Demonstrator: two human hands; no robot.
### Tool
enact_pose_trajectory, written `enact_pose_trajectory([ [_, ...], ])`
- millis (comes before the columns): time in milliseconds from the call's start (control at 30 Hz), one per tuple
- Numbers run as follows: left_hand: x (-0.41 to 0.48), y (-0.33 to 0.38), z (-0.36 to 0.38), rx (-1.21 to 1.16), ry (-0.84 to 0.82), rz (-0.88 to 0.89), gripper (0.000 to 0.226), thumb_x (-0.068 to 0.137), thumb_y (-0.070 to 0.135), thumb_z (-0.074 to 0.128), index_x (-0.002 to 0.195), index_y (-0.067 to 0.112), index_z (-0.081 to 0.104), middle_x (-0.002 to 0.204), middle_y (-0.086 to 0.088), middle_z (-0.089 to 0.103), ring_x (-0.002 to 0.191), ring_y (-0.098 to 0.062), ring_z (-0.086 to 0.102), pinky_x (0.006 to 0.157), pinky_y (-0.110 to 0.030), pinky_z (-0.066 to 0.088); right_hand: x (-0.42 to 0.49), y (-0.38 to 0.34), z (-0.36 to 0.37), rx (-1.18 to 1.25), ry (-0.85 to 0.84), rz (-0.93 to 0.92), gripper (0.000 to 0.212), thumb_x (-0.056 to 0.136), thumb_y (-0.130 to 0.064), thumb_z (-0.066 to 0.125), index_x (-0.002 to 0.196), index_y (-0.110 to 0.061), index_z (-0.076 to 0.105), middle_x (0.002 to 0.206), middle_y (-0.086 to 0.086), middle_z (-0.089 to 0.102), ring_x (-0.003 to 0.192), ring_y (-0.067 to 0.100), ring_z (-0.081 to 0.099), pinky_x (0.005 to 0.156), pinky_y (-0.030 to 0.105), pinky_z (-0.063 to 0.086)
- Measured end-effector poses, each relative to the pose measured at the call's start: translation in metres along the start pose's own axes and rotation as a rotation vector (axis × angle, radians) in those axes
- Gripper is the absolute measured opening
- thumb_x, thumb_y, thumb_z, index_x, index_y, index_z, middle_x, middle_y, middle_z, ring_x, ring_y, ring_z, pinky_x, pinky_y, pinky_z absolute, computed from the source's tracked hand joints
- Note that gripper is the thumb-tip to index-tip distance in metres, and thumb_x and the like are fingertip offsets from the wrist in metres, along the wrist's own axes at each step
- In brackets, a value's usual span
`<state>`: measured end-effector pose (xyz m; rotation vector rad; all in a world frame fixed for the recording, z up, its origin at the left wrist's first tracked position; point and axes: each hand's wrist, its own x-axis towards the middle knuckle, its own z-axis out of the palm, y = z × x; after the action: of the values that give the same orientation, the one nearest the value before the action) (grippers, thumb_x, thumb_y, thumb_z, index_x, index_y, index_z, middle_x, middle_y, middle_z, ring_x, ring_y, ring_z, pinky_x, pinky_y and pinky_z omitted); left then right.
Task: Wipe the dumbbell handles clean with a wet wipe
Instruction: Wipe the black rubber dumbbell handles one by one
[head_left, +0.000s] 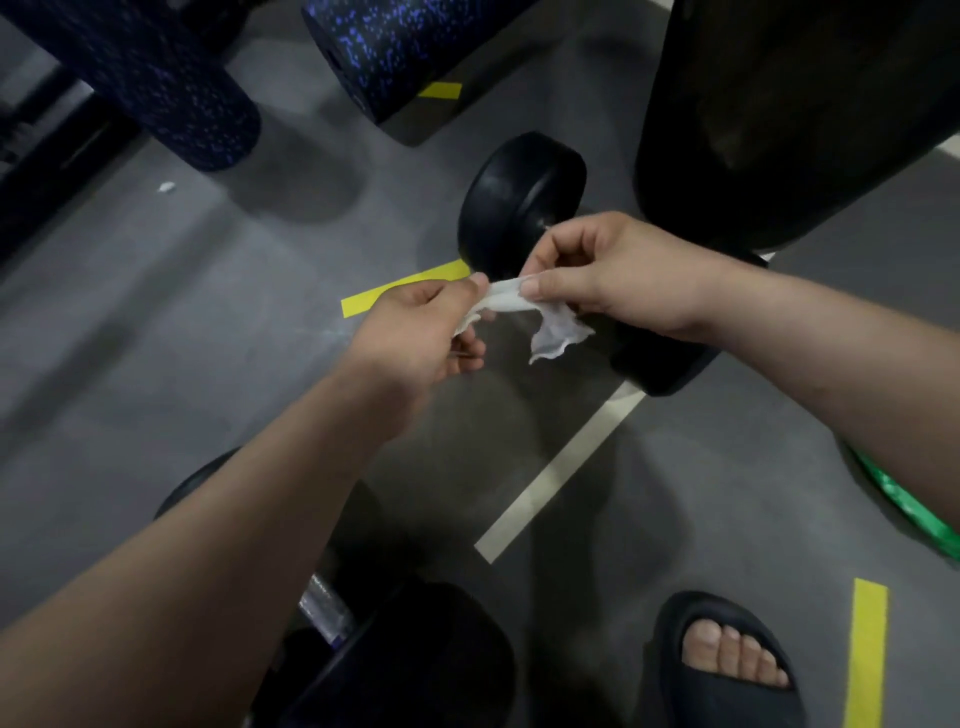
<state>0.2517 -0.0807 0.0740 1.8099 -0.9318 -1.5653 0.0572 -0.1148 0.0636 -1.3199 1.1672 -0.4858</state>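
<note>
Together we pinch a wipe (506, 301) taut between our left hand (415, 332) and right hand (618, 275), fingers (563, 243) of both curled on its ends, a loose tail hanging below the right. Just behind our hands a black dumbbell (519, 202) lies on the floor (208, 312); its middle is probably hidden by the right hand. A second dumbbell (415, 660) lies nearer us under the left forearm, a strip of its knurled handle (324, 608) showing. Foam rollers (171, 88) lie beyond, and our slipper (727, 623) is beside yellow tape (867, 654).
</note>
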Motion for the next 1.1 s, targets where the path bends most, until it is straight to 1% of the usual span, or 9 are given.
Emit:
enact_pose_trajectory([
  [167, -0.013, -0.007, 0.006, -0.276, -0.166, 0.009, 0.022, 0.091, 0.02, 0.071, 0.105, 0.008, 0.059, 0.091, -0.007, 0.064, 0.084, -0.016, 0.064, 0.079, -0.03, 0.057, -0.016, 0.006, 0.002, 0.218, 0.035, 0.067, 0.01, 0.092, 0.002, 0.059, 0.087, -0.007, 0.062, 0.089, 0.016, 0.063, 0.088, 0.027, 0.06, 0.088, 0.04, 0.052],
  [233, -0.02, -0.011, 0.012, -0.306, -0.199, 0.04, 0.015, 0.091, 0.009, 0.069, 0.088, 0.01, 0.054, 0.09, -0.012, 0.067, 0.082, -0.018, 0.068, 0.078, -0.029, 0.058, -0.025, 0.008, 0.002, 0.278, -0.017, 0.053, 0.015, 0.09, 0.002, 0.058, 0.084, -0.011, 0.061, 0.088, 0.012, 0.064, 0.089, 0.025, 0.063, 0.093, 0.041, 0.054],
  [333, -0.029, -0.016, 0.02, -0.256, -0.189, 0.071, 0.023, 0.092, 0.005, 0.068, 0.083, 0.016, 0.051, 0.081, -0.01, 0.067, 0.07, -0.018, 0.067, 0.071, -0.027, 0.057, -0.041, 0.011, 0.001, 0.336, -0.132, 0.108, 0.022, 0.087, -0.015, 0.066, 0.106, -0.007, 0.071, 0.101, 0.02, 0.069, 0.095, 0.024, 0.066, 0.094, 0.037, 0.053],
  [400, -0.033, -0.019, 0.022, -0.241, -0.182, 0.073, 0.014, 0.092, 0.008, 0.069, 0.088, 0.014, 0.057, 0.078, -0.005, 0.067, 0.067, -0.014, 0.064, 0.07, -0.026, 0.056, -0.049, 0.014, 0.003, 0.338, -0.153, 0.146, 0.033, 0.094, -0.018, 0.065, 0.119, 0.003, 0.066, 0.102, 0.026, 0.069, 0.092, 0.027, 0.065, 0.088, 0.034, 0.055],
  [500, -0.041, -0.023, 0.023, -0.262, -0.207, 0.027, 0.004, 0.092, 0.01, 0.069, 0.093, 0.011, 0.066, 0.074, -0.001, 0.065, 0.064, -0.01, 0.06, 0.07, -0.025, 0.057, -0.057, 0.017, 0.006, 0.362, -0.12, 0.184, 0.018, 0.096, -0.014, 0.063, 0.101, 0.002, 0.067, 0.078, 0.011, 0.066, 0.072, 0.018, 0.063, 0.066, 0.023, 0.054],
  [700, -0.047, -0.037, 0.019, -0.167, -0.181, -0.07, 0.012, 0.087, 0.011, 0.076, 0.089, 0.015, 0.065, 0.08, -0.001, 0.058, 0.064, -0.008, 0.051, 0.065, -0.025, 0.052, -0.058, 0.022, 0.013, 0.53, 0.121, 0.221, 0.017, 0.094, -0.012, 0.063, 0.078, -0.016, 0.06, 0.081, 0.005, 0.062, 0.074, 0.014, 0.061, 0.077, 0.028, 0.051],
  [833, -0.046, -0.042, 0.019, -0.43, -0.056, -0.138, 0.013, 0.096, 0.016, 0.061, 0.083, 0.018, 0.061, 0.086, -0.002, 0.066, 0.078, -0.015, 0.066, 0.077, -0.028, 0.055, -0.059, 0.024, 0.02, 0.585, 0.153, 0.145, 0.031, 0.088, 0.005, 0.064, 0.068, -0.014, 0.05, 0.068, 0.008, 0.061, 0.065, 0.017, 0.063, 0.068, 0.029, 0.055],
  [933, -0.045, -0.042, 0.026, -0.56, 0.034, -0.135, 0.019, 0.097, 0.012, 0.049, 0.078, 0.013, 0.052, 0.102, -0.017, 0.072, 0.09, -0.024, 0.074, 0.077, -0.031, 0.06, -0.066, 0.03, 0.033, 0.404, -0.012, 0.14, 0.029, 0.087, 0.012, 0.064, 0.08, -0.013, 0.051, 0.073, 0.013, 0.055, 0.065, 0.018, 0.062, 0.065, 0.029, 0.058],
  [1100, -0.045, -0.043, 0.034, -0.301, 0.092, 0.014, 0.007, 0.101, 0.007, 0.051, 0.099, 0.013, 0.054, 0.095, -0.019, 0.071, 0.087, -0.036, 0.07, 0.087, -0.052, 0.057, -0.064, 0.031, 0.041, 0.446, 0.003, 0.185, 0.035, 0.089, 0.017, 0.049, 0.103, -0.014, 0.059, 0.093, 0.016, 0.059, 0.081, 0.021, 0.062, 0.072, 0.029, 0.058],
])
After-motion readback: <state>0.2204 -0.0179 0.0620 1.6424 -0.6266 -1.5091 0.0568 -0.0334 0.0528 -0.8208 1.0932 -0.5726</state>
